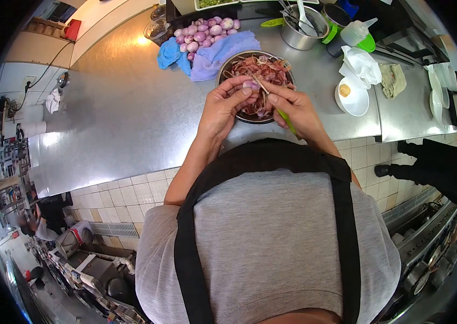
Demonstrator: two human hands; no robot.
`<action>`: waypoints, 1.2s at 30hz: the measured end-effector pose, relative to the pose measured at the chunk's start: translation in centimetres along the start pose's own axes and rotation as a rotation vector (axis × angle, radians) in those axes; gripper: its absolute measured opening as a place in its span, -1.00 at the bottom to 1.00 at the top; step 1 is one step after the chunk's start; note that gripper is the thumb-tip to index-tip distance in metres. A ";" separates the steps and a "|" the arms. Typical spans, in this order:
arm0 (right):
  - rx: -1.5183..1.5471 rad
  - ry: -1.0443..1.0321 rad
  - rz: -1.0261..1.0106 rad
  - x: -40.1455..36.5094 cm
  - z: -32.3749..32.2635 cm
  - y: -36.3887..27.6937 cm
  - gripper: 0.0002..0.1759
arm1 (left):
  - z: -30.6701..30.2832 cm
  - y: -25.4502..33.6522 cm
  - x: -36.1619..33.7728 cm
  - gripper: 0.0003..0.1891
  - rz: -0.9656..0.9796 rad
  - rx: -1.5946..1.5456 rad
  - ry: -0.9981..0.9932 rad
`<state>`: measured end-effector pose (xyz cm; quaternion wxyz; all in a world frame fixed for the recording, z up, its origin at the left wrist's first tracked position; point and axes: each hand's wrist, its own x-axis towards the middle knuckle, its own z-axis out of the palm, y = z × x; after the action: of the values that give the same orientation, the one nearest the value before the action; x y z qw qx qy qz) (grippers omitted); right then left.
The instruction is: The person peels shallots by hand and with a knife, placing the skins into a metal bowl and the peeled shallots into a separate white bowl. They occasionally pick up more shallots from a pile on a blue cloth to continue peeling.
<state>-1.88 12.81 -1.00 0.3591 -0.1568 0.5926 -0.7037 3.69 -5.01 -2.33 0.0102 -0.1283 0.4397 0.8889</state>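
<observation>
Head cam: L hand [222, 108] pinches shallot [250, 85] over bowl [227, 60] of peels, mid counter [131, 119]. R hand [300, 108] closed on green knife [287, 120], blade tip at the shallot. Shallot pile [207, 32] at 11 o'clock of bowl, beside blue cloth [223, 51]. White dish [355, 102] at 3 o'clock, apart.
</observation>
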 end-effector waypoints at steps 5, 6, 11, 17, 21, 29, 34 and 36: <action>0.282 0.062 0.047 0.2 -0.8 0.4 -0.58 | 0.5 0.7 -0.3 -0.67 0.002 -0.021 -0.116; 0.272 0.079 0.039 0.3 -0.7 0.2 -0.58 | 0.7 0.8 -0.3 -0.66 0.003 -0.029 -0.118; 0.080 0.058 0.027 -0.3 0.1 -0.8 -0.57 | -0.1 0.2 0.2 -0.65 0.029 0.017 -0.107; -0.176 -0.008 0.015 -0.6 0.8 -1.3 -0.54 | 0.2 0.6 -0.1 -0.71 0.031 0.034 -0.086; -0.246 0.003 0.009 -0.5 0.9 -1.1 -0.53 | 0.1 0.6 -0.2 -0.71 0.029 0.046 -0.066; 0.369 -0.038 0.092 -0.1 -0.4 -0.4 -0.57 | 0.3 0.7 -0.2 -0.65 0.021 0.012 -0.112; 0.215 -0.030 0.062 -0.4 0.2 -0.8 -0.54 | 0.5 0.7 -0.2 -0.65 0.006 -0.001 -0.053; 0.086 -0.043 0.044 -0.6 0.7 -1.2 -0.53 | 0.6 0.6 -0.2 -0.65 0.024 0.036 -0.021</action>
<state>-1.36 12.78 0.47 0.3935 -0.1431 0.5575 -0.7169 3.70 -4.87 -1.43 0.0063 -0.1132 0.4569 0.8823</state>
